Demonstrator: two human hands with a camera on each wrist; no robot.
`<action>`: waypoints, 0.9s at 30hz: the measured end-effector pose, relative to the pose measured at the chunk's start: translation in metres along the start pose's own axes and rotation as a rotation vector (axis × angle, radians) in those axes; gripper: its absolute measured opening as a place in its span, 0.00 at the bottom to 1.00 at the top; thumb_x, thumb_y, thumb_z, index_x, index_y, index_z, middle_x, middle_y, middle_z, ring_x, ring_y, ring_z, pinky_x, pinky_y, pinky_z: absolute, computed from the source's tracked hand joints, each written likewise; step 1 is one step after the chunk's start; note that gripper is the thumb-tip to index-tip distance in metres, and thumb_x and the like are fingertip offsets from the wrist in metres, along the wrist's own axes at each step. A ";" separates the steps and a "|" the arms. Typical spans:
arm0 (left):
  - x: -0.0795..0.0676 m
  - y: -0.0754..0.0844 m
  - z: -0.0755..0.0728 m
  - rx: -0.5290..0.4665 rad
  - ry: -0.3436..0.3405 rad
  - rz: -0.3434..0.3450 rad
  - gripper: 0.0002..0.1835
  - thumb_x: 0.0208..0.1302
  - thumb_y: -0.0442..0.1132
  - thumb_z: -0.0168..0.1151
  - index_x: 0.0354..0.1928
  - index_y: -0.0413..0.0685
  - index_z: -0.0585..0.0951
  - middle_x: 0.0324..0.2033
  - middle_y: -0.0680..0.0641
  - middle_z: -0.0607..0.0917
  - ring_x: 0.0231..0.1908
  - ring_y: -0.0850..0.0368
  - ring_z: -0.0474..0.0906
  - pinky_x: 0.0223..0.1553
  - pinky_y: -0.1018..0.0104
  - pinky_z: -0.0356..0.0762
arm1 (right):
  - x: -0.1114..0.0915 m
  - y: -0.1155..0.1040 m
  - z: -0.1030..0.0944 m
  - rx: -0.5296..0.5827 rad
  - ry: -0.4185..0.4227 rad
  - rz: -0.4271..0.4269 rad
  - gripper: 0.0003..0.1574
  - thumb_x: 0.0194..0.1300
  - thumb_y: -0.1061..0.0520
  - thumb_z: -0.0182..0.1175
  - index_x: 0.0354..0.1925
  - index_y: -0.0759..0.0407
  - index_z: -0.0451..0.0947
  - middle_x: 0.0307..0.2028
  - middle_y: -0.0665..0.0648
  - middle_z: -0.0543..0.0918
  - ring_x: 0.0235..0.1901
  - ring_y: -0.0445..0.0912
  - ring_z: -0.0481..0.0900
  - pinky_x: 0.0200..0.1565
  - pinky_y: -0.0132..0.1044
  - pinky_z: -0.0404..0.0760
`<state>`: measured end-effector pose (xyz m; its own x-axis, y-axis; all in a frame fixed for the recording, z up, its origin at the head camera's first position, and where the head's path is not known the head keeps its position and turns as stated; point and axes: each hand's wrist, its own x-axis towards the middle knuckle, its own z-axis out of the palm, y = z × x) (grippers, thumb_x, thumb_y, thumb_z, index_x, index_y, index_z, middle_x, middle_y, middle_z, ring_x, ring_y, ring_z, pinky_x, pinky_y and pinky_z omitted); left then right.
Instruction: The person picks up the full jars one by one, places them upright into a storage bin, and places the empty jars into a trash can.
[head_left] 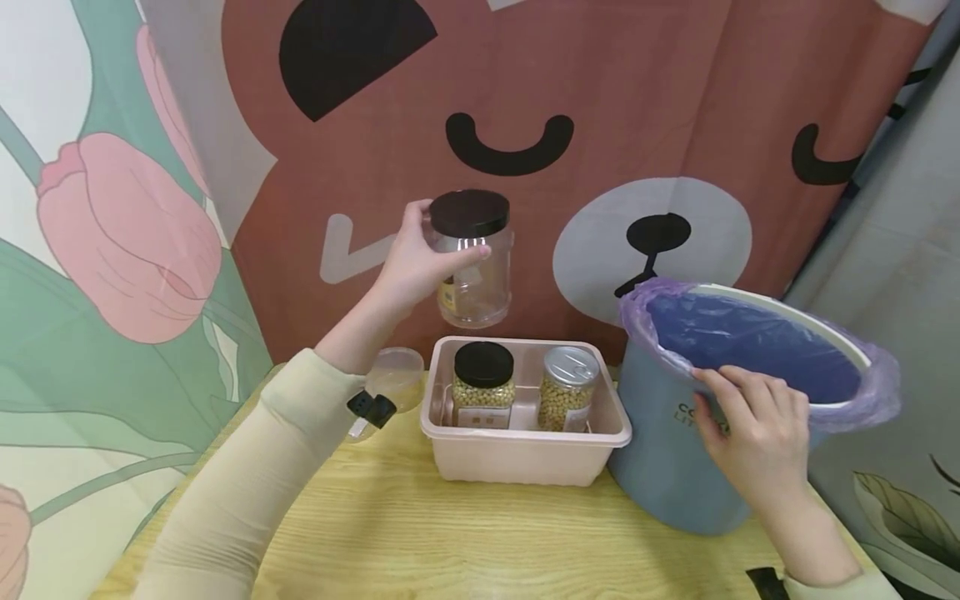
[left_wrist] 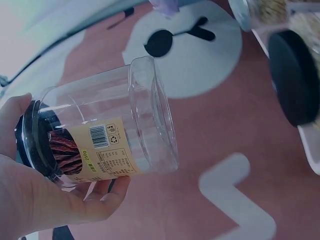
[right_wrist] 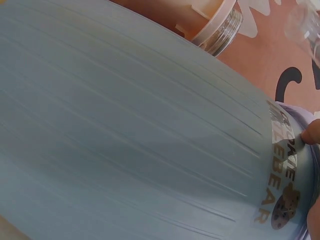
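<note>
My left hand (head_left: 414, 265) grips a clear plastic jar (head_left: 483, 292) with a black lid, holding it upright in the air above a pink basin (head_left: 517, 460). In the left wrist view the jar (left_wrist: 100, 100) looks empty and bears a tan label with a barcode. My right hand (head_left: 761, 437) pinches the near rim of a blue-grey trash bin (head_left: 660, 467), where a purple bag (head_left: 641, 321) folds over the edge. The right wrist view shows mostly the bin's ribbed side (right_wrist: 130, 120), with fingertips at the right edge.
Inside the basin stand a black-lidded jar (head_left: 483, 393) and a silver-topped can (head_left: 566, 398), both holding pale yellow beans or similar grains. A clear plastic container (head_left: 397, 375) sits left of the basin, partly behind my left arm. Everything stands on a wooden table (head_left: 450, 542) before a printed curtain.
</note>
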<state>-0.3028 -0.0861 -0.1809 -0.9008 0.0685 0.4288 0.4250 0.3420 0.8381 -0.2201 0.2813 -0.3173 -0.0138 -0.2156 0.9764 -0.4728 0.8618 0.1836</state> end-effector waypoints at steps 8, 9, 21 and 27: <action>0.009 0.031 0.039 -0.014 -0.041 0.071 0.48 0.44 0.54 0.75 0.64 0.57 0.57 0.58 0.51 0.70 0.58 0.60 0.68 0.58 0.58 0.68 | -0.001 0.000 0.001 -0.001 0.002 0.000 0.16 0.61 0.52 0.54 0.35 0.62 0.82 0.31 0.64 0.80 0.28 0.64 0.71 0.30 0.57 0.58; 0.010 0.035 0.045 -0.027 -0.048 0.084 0.48 0.44 0.53 0.75 0.65 0.57 0.57 0.57 0.51 0.70 0.58 0.60 0.68 0.58 0.58 0.68 | -0.001 0.000 0.001 -0.002 0.002 0.000 0.16 0.61 0.52 0.54 0.35 0.62 0.82 0.31 0.64 0.80 0.28 0.64 0.71 0.30 0.57 0.58; 0.017 0.071 0.121 -0.055 -0.099 0.155 0.51 0.42 0.55 0.76 0.65 0.61 0.55 0.54 0.58 0.69 0.56 0.67 0.66 0.54 0.67 0.70 | -0.002 0.001 0.000 -0.003 0.016 -0.002 0.16 0.61 0.52 0.54 0.35 0.62 0.83 0.31 0.64 0.80 0.28 0.64 0.71 0.30 0.57 0.58; 0.013 0.073 0.159 -0.142 -0.109 0.208 0.50 0.42 0.52 0.77 0.64 0.60 0.55 0.53 0.60 0.68 0.56 0.70 0.65 0.55 0.68 0.69 | -0.003 0.000 -0.001 -0.012 0.014 -0.001 0.16 0.62 0.52 0.54 0.35 0.62 0.83 0.30 0.64 0.80 0.28 0.64 0.71 0.30 0.57 0.59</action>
<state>-0.2976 0.0891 -0.1677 -0.7939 0.2264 0.5644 0.6032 0.1755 0.7781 -0.2192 0.2827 -0.3198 -0.0011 -0.2103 0.9776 -0.4625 0.8669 0.1860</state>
